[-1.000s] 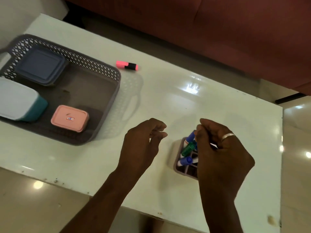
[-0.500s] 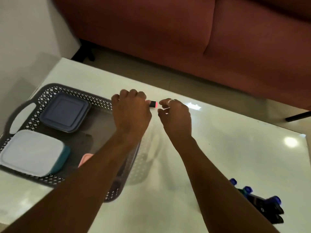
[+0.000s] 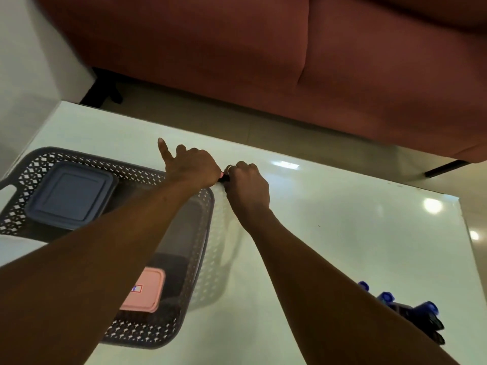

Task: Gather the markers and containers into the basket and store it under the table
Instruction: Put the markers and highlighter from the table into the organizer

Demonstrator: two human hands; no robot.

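Note:
A pink highlighter (image 3: 223,177) shows only as a small pink and black sliver between my two hands, just past the far right corner of the grey lattice basket (image 3: 204,246). My left hand (image 3: 192,167) grips its pink end, one finger sticking out. My right hand (image 3: 247,187), with a ring, pinches its black end. Inside the basket lie a blue-grey lidded container (image 3: 71,193) and a pink container (image 3: 145,291). My left arm crosses over the basket and hides part of it. A dark holder of blue-capped markers (image 3: 419,317) stands at the table's near right.
The glossy white table (image 3: 342,219) ends at a far edge close behind my hands. Beyond it is a strip of floor and a red-brown sofa (image 3: 263,61). A white wall runs along the left.
Both hands left the marker holder and reached to the far side by the basket. They have closed on the pink highlighter, which now is almost hidden between them.

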